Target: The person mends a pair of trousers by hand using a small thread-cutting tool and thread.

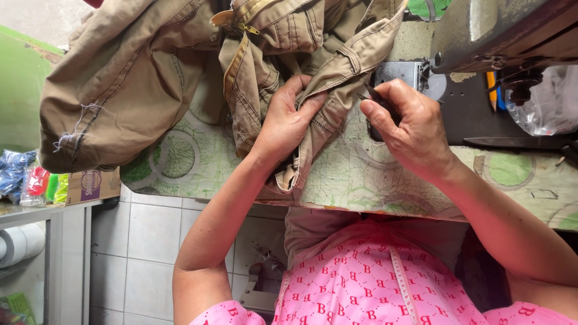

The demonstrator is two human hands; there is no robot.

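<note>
Khaki trousers (pixel 150 66) lie bunched across a sewing table (pixel 361 174) covered in a green-and-white patterned sheet. My left hand (pixel 286 120) presses down on a folded seam of the trousers near the waistband, fingers pinching the cloth. My right hand (pixel 409 123) is closed around a small dark tool (pixel 379 102), likely snips or a seam ripper, with its tip at the edge of the fabric. A brass zip (pixel 241 27) shows at the top of the garment.
A grey sewing machine (pixel 494 30) stands at the upper right, with a clear plastic bag (pixel 545 108) beside it. At the left, a low shelf holds a cardboard box (pixel 90 186) and coloured packets (pixel 27 180). White floor tiles (pixel 150 253) show below.
</note>
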